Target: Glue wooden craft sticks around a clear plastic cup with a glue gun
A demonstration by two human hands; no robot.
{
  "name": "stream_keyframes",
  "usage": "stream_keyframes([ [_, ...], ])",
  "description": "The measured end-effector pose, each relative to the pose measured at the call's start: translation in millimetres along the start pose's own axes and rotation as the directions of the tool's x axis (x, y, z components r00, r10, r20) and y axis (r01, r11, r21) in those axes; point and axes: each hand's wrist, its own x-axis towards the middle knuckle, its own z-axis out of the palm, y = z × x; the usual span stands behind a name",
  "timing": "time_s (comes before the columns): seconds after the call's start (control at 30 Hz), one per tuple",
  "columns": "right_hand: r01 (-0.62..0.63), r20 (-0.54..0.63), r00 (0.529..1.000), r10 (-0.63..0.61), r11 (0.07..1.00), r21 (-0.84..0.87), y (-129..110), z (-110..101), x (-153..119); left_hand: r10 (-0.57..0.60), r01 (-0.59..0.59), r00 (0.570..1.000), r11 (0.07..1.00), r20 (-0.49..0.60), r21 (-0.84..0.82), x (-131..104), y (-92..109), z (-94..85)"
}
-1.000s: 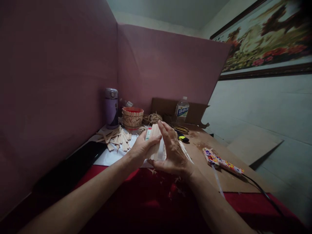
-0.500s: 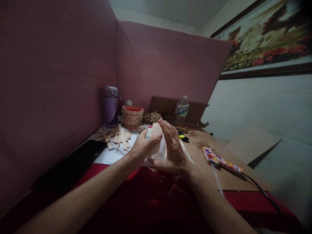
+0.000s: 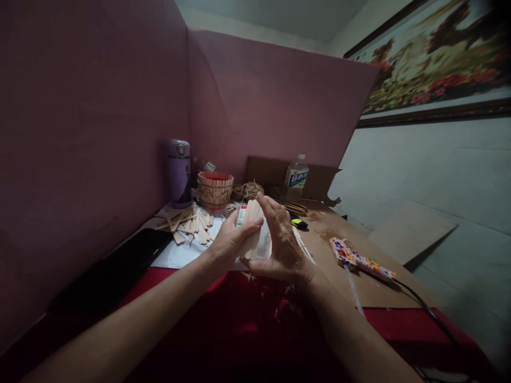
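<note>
My left hand (image 3: 228, 240) is closed round a small whitish container (image 3: 264, 239) with wooden craft sticks (image 3: 252, 211) standing side by side along its wall. The left thumb presses across the sticks, and a printed green and red label (image 3: 241, 215) shows beside them. My right hand (image 3: 284, 242) spans the same container from the right, fingers at its upper edge and thumb at its lower edge. Much of the container is hidden by the hands. Loose craft sticks (image 3: 199, 223) lie in a pile on white paper left of the hands.
A stick-covered pot (image 3: 215, 191), purple flask (image 3: 179, 173), twine (image 3: 252, 190) and plastic bottle (image 3: 297, 175) stand behind. Right, on cardboard (image 3: 335, 287), lie a flower-patterned glue gun (image 3: 359, 260) with its cord and a yellow-black cutter (image 3: 298, 223). A dark phone-like slab (image 3: 131, 260) lies left.
The view has shifted very slightly. Both hands keep the same grip on the container, with hardly any visible movement.
</note>
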Motion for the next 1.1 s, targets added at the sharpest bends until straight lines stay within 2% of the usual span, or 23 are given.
stream_keyframes([
  [1.1,0.009,0.014,1.0,-0.008,1.0,-0.019,-1.8,-3.8,2.4,-0.003,0.003,1.0,1.0,0.005,-0.002,1.0,-1.2,-0.2],
])
